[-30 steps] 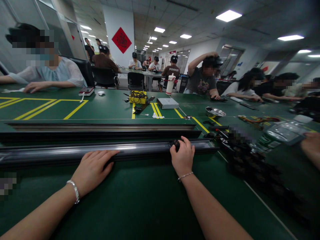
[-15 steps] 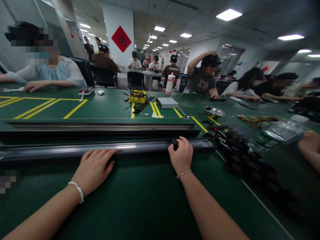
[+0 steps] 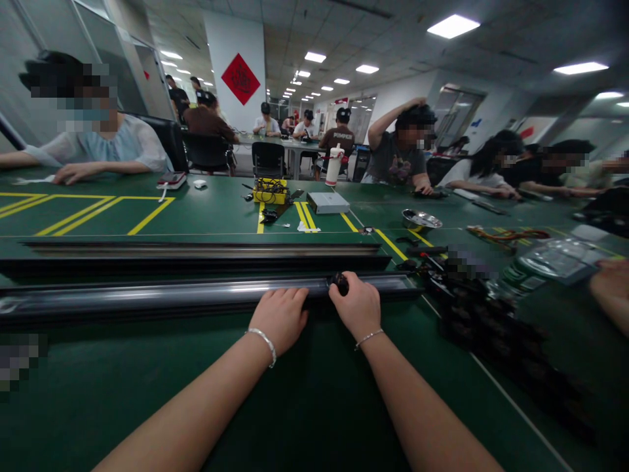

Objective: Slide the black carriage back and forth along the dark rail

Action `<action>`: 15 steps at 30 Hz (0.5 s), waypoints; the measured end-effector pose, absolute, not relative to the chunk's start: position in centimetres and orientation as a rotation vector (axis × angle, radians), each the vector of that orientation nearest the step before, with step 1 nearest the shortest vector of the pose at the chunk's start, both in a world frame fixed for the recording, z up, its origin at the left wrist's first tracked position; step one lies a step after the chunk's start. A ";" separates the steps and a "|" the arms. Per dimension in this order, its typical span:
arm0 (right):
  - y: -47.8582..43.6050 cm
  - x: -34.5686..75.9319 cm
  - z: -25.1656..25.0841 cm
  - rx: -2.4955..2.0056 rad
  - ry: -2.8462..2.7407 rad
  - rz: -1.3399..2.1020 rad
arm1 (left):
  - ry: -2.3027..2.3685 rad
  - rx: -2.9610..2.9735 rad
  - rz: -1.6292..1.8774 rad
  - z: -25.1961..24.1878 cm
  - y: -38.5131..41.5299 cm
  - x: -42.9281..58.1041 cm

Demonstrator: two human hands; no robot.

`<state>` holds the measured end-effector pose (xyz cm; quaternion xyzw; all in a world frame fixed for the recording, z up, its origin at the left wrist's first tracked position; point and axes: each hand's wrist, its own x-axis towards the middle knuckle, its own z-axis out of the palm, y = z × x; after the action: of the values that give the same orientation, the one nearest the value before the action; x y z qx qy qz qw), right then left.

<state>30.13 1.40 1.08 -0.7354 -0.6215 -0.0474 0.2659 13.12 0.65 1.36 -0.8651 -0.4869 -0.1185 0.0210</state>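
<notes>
A long black channel-shaped rail [image 3: 162, 295] with a shiny silvery inner face lies crosswise on the green table in front of me. My left hand [image 3: 280, 318] is closed over its near edge, fingers on top and thumb on the near side. Just to the right, my right hand [image 3: 358, 305] grips a small dark rounded part [image 3: 339, 283] against the rail near its right end. My fingers partly cover that part, so its exact kind is unclear. A second long dark rail [image 3: 206, 250] lies parallel, just beyond the first.
Dark jointed parts [image 3: 511, 341] and a clear plastic bottle [image 3: 535, 265] lie on the right. Farther back are a metal bowl [image 3: 421, 219], a grey box [image 3: 328, 202], a yellow basket of cables [image 3: 270, 190] and a white cup [image 3: 335, 165]. Other people sit around the table; one person's hand [image 3: 612, 288] shows at right.
My left hand has slid right along the rail and now lies close to my right hand. My right hand keeps its hold on the dark part, almost unmoved.
</notes>
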 end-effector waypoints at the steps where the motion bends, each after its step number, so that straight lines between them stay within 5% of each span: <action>1: 1.4 30.4 1.1 -1.975 -1.721 -0.129 | -1.507 -2.684 -0.379 1.2 0.8 14.1; 15: 1.7 30.5 0.3 -1.892 -1.681 -0.217 | -1.466 -2.609 -0.448 0.5 1.2 15.4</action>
<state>30.47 1.69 0.34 -0.7113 -0.6322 -0.0816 0.2961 15.42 1.23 0.46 -0.8607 -0.4836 -0.1479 0.0579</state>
